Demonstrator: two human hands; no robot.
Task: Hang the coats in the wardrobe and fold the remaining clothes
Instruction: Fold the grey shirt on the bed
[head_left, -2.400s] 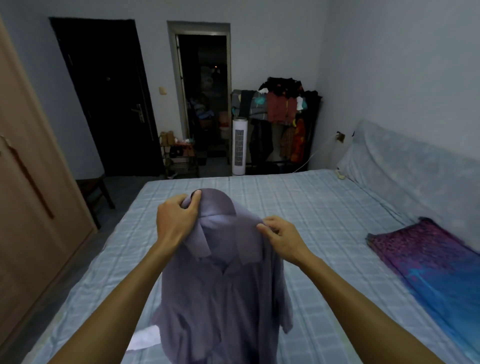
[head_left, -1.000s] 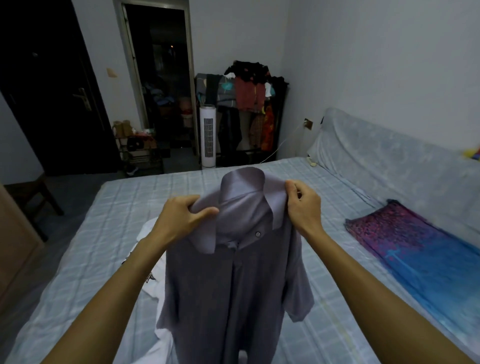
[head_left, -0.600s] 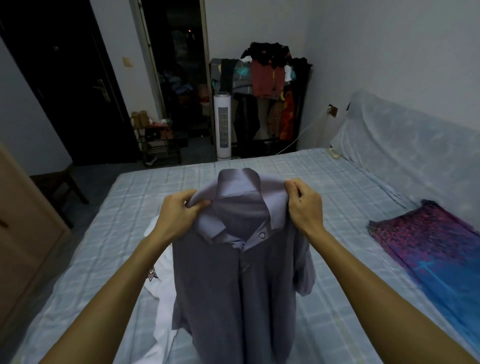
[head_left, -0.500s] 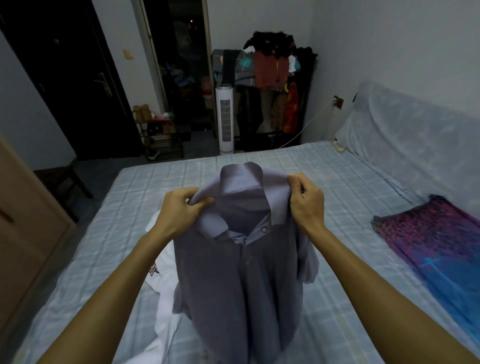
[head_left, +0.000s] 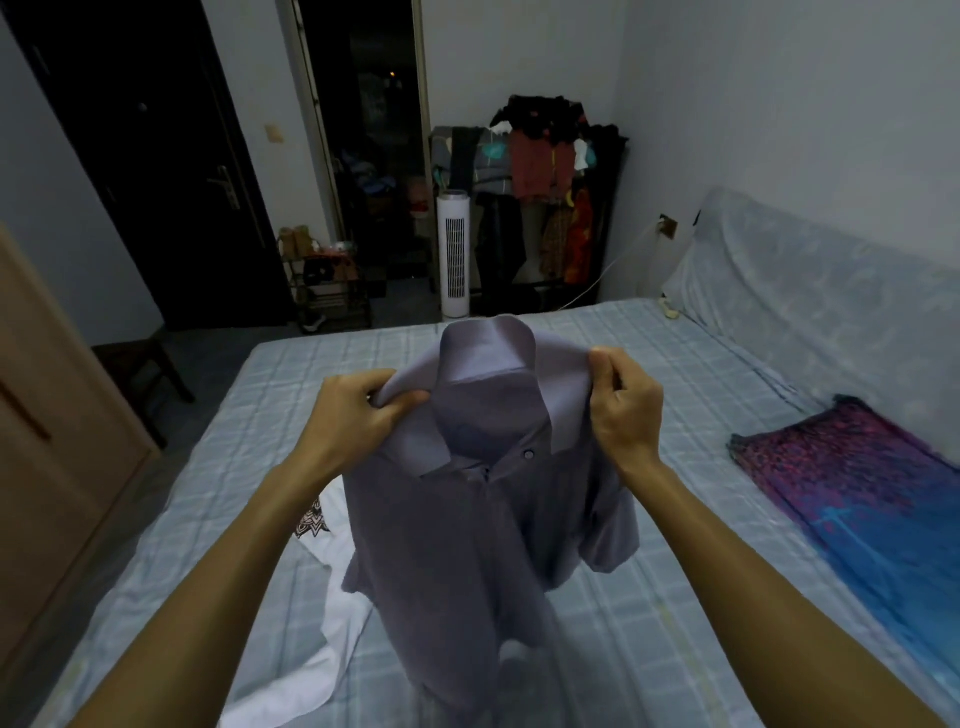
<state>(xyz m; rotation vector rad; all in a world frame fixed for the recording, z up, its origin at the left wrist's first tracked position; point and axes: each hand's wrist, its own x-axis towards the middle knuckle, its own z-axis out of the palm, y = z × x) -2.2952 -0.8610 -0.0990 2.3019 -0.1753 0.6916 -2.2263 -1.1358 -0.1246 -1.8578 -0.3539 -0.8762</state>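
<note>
Item: shirt (head_left: 467, 545), one. Grey-lilac, short-sleeved, with a collar (head_left: 488, 358) that stands up at the back and folds down at the front. One small round button (head_left: 529, 454) shows on the placket. The front faces the wearer of the camera. It is held up in the air over the middle of the bed (head_left: 691, 395) and hangs straight down. Whether the hem touches the sheet cannot be told.

Hands, two. The left hand (head_left: 358, 410) grips the shoulder fabric beside the collar, fingers curled and thumb on top. The right hand (head_left: 623, 410) pinches the other shoulder between thumb and curled fingers.

On the bed: a pale blue checked sheet. One white garment (head_left: 332, 649) lies spread flat, with a dark printed patch near its upper edge. The hanging shirt hides part of it and the middle of the bed. One purple and blue patterned cloth (head_left: 857, 499) lies flat at the right edge, well apart from the shirt. The headboard (head_left: 831, 291) is draped in pale fabric.

Surroundings:
- One wooden wardrobe (head_left: 52, 415) at the left, door closed.
- One dark door (head_left: 156, 182) and one open doorway (head_left: 363, 156) in the far wall.
- One white tower fan (head_left: 453, 254), upright beyond the foot of the bed.
- One clothes rack (head_left: 545, 171) beside the fan, loaded with dark, red and orange garments.
- One low shelf unit (head_left: 332, 296).
- One dark stool (head_left: 145, 374), just beside the wardrobe.
</note>
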